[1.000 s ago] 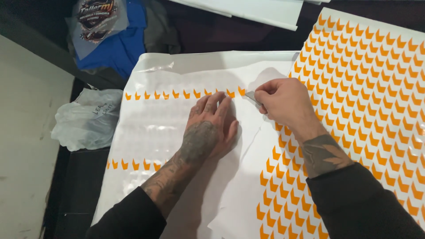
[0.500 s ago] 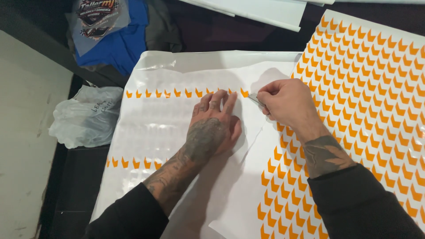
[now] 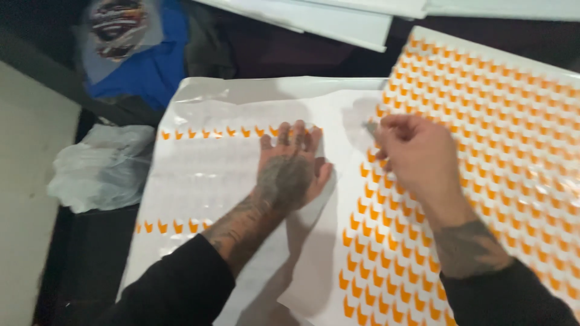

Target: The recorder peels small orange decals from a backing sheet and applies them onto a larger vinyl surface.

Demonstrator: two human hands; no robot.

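My left hand point(image 3: 289, 175) lies flat, fingers spread, on a white backing sheet point(image 3: 199, 181) that carries two rows of small orange stickers point(image 3: 205, 133). My right hand point(image 3: 417, 158) hovers just to its right, with its fingertips pinched on a small grey tool point(image 3: 370, 128) at the left edge of a large sheet covered with orange stickers point(image 3: 483, 121). The tool is blurred, so I cannot tell what kind it is. Both forearms are tattooed and wear black sleeves.
A crumpled clear plastic bag point(image 3: 103, 169) lies left of the sheets on the dark table point(image 3: 90, 259). Blue cloth point(image 3: 151, 66) and a bagged printed item point(image 3: 121, 27) sit at the back left. White sheets point(image 3: 338, 21) lie along the far edge.
My right hand with the grey tool has shifted a little to the right along the sticker sheet's edge. My left hand stays pressed flat in the same place.
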